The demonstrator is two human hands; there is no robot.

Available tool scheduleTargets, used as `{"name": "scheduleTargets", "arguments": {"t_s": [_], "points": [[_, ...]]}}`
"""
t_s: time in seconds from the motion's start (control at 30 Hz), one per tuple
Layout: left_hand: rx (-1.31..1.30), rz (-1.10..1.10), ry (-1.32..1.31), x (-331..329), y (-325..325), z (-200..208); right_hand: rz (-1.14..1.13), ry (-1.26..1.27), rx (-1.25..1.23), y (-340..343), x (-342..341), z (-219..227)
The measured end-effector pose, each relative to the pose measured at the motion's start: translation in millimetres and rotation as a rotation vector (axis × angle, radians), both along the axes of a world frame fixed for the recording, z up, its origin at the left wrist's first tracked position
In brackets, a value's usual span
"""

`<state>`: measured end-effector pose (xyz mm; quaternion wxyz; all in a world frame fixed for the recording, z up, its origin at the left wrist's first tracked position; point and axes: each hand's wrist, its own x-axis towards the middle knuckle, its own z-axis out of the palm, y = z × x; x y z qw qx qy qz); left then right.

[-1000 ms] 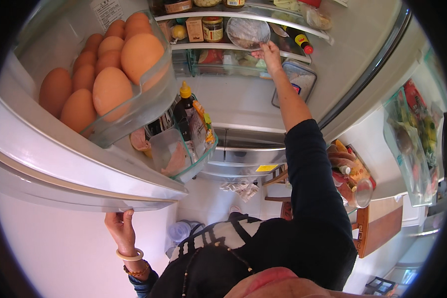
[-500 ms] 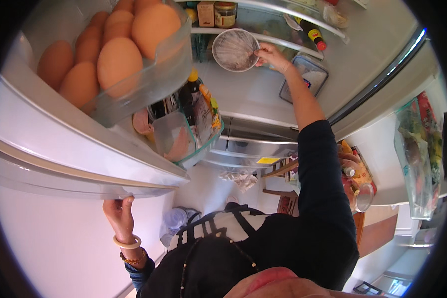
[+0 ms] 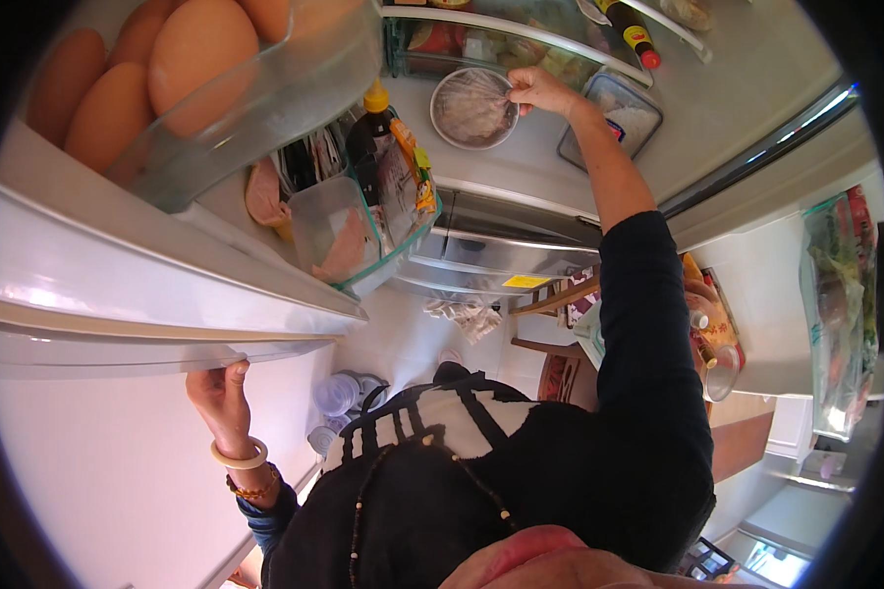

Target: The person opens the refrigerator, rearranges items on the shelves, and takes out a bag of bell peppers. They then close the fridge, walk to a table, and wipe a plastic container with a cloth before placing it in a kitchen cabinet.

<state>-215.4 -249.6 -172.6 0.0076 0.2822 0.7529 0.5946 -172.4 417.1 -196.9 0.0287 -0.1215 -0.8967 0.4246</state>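
A round bowl (image 3: 473, 108) with clear plastic wrap stretched over its top is inside the refrigerator. My right hand (image 3: 543, 91) pinches its right rim, thumb and fingers closed there. Whether the bowl rests on the surface under it, I cannot tell. Just right of the bowl, partly behind my wrist, lies a clear lidded food container (image 3: 631, 110) with whitish contents. At the lower left, my left hand (image 3: 222, 395) grips the edge of the open refrigerator door (image 3: 157, 355) between thumb and fingers.
Brown eggs (image 3: 203, 61) fill a clear door rack at upper left. Below it, a door bin (image 3: 424, 228) holds a dark bottle, packets and a plastic tub. A red-capped bottle (image 3: 635, 37) lies on the shelf. Chairs (image 3: 558, 378) and a laden table stand behind at right.
The bowl has moved away from the shelf edge and appears lower, still in my right hand. My left hand stays on the door edge, while the whole view has shifted somewhat.
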Motion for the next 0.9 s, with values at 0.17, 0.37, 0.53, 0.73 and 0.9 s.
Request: {"name": "scheduleTargets", "arguments": {"t_s": [0.17, 0.37, 0.53, 0.73, 0.9], "points": [[-0.015, 0.012, -0.003, 0.4, 0.3, 1.5, -0.146, -0.182, 0.029, -15.0, -2.4, 4.3], [0.045, -0.044, -0.009, -1.8, 4.7, 2.6, -0.551, 0.074, 0.798, -28.9, 24.0, 85.0], [0.103, -0.107, -0.008, -6.9, 4.9, -1.5, -0.694, -0.386, 0.810, -9.6, 95.2, 148.9], [0.112, -0.153, 0.003, -10.6, 6.6, -0.3, -0.408, -0.441, 0.707, -11.5, 137.0, 129.7], [0.111, -0.189, 0.036, -14.4, 8.0, 2.1, -0.412, -0.405, 0.622, -33.0, 147.2, 131.7]]}}
